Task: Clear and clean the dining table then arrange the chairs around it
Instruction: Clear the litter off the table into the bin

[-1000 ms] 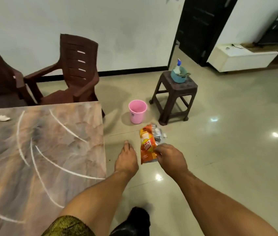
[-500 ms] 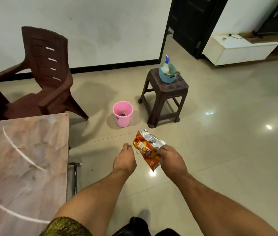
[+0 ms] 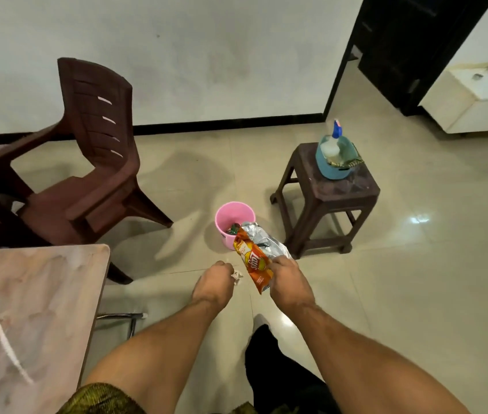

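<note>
- Both hands have come closer to the pink bin (image 3: 232, 204) than half a second ago, and the top of the chips bag (image 3: 253, 258) now overlaps the near rim of the bin in the view.
- The right hand (image 3: 287, 282) grips the bag by its lower part. The bag is tilted, with its silver open end pointing to the bin.
- The left hand (image 3: 214, 283) has its fingers curled, and a small white paper scrap (image 3: 236, 275) shows at the fingertips — it seems pinched there.
- The bin stands on the floor (image 3: 416, 294) and some wrappers lie inside it.
- Just right of the bin stands a brown stool (image 3: 353, 189); on it is a blue basket (image 3: 331, 171) with a spray bottle (image 3: 337, 132) inside.
- A brown chair (image 3: 99, 162) stands left of the bin, behind the corner of the desk (image 3: 42, 294), which is at the lower left.
</note>
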